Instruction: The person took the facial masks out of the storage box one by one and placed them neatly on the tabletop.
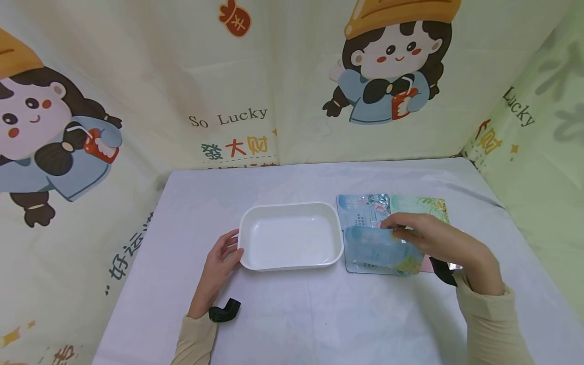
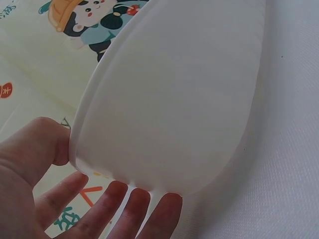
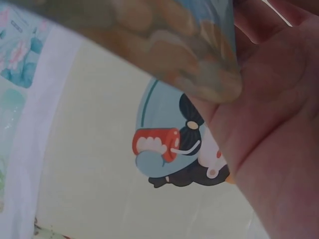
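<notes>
A white rectangular tray (image 1: 289, 238) with rounded corners stands on the table. At its left end is my left hand (image 1: 222, 258), thumb over the rim and fingers against the outer wall, as the left wrist view shows on the tray (image 2: 164, 99). My right hand (image 1: 429, 238) pinches a flat light-blue foil packet (image 1: 376, 246) by its far right part, just right of the tray. The held packet (image 3: 149, 45) is tilted and overlaps other packets below it in the head view. Behind it lie a blue flowered packet (image 1: 360, 205) and a pale green packet (image 1: 417, 204).
Part of a pink packet (image 1: 427, 265) shows under the right hand. A white cloth covers the table (image 1: 319, 314). Printed curtains (image 1: 292, 76) hang behind the table and along both sides.
</notes>
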`<state>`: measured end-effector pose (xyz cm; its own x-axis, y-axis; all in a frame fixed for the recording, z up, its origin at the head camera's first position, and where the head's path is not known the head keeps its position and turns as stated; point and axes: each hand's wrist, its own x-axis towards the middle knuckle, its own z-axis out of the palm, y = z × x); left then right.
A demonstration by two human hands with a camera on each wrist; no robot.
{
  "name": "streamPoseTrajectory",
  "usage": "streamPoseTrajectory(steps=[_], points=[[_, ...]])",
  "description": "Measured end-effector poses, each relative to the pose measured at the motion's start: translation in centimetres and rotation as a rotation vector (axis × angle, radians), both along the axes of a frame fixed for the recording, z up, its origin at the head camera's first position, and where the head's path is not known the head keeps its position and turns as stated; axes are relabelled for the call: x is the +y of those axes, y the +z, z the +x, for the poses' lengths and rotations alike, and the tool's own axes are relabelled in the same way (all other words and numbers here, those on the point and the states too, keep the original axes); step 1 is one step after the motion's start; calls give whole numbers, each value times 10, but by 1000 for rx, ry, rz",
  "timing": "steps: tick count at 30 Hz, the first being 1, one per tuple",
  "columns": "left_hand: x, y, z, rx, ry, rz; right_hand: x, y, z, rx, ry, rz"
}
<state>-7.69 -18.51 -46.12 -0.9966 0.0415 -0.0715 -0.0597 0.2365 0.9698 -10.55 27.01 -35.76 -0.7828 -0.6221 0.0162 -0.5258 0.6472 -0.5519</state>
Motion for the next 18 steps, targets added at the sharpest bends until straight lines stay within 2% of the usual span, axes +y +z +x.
streamPoseTrajectory(steps=[4,7,11,18], points=[[-1,-1,0,4,-6,1,0,-10,1,-25,41,-13],[0,-1,-1,1,-7,-3,-1,-16,2,-88,48,-8],[1,0,-2,-9,4,-15,0,-23,3,-171,40,1],[1,1,-2,-32,24,-35,5,-33,-2,-209,15,7]])
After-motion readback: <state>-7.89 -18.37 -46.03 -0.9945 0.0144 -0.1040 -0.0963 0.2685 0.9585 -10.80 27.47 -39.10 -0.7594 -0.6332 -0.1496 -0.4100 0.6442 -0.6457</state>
